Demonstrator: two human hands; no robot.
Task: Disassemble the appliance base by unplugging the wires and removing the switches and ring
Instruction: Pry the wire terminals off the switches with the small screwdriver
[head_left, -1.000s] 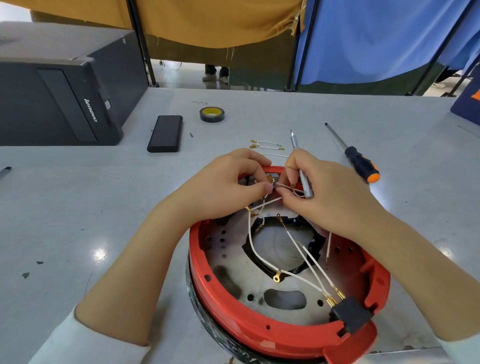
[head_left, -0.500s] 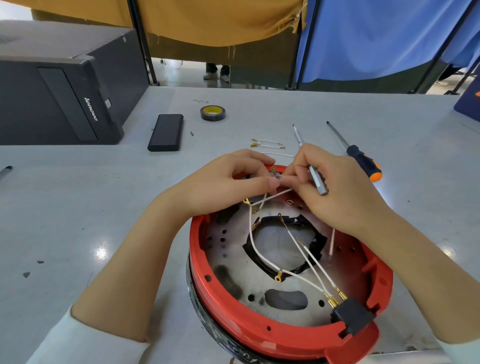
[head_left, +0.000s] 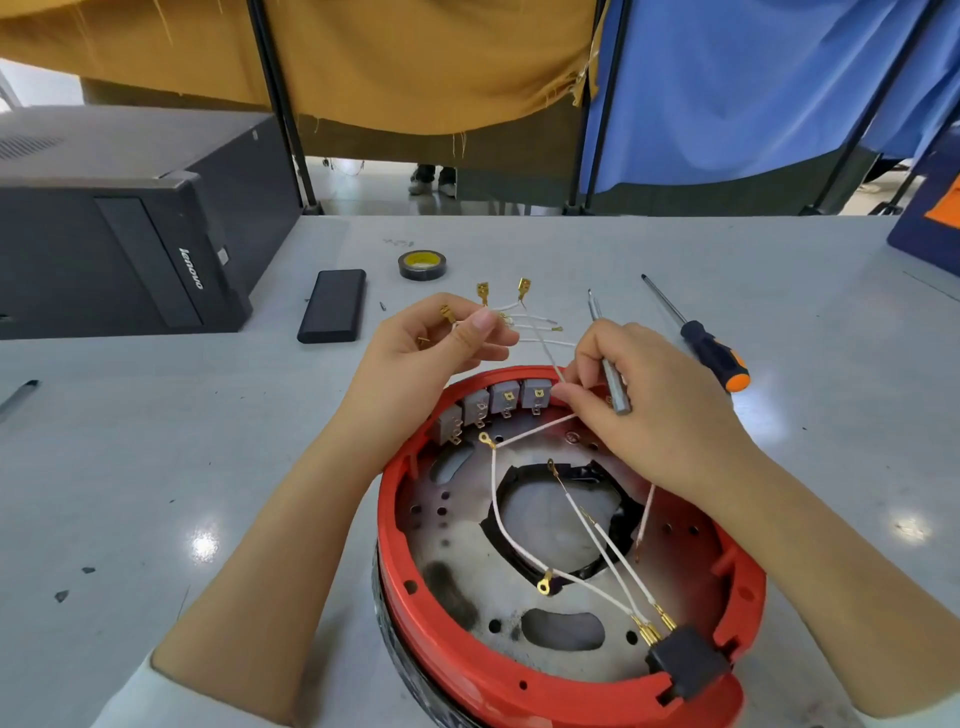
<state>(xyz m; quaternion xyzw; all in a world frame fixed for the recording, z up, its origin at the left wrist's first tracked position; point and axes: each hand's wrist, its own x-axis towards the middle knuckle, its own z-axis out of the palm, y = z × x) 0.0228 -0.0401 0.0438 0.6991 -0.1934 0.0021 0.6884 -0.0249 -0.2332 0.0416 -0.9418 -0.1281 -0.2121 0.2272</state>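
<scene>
Four grey switches sat in a row along the far inner wall of the red appliance base, which lay open side up at the near centre of the grey table. Left hand was raised just beyond the far rim of the base, thumb and fingers curled and pinching a bundle of white wires whose brass connectors fanned out above the fingertips. Right hand lay over the far right part of the base; its fingers were curled round a slim metal tool, and its thumb and forefinger pinched one white wire close beside the rightmost switch. Another wire ran from under that hand leftward to a brass ring terminal below the switches. Further white wires crossed the metal plate inside the base and ended at a black connector block on the near right rim.

Loose wires lay on the table between the two hands. A screwdriver with a black and orange handle lay to the right, a roll of tape and a black rectangular case farther off, and a black computer case at far left.
</scene>
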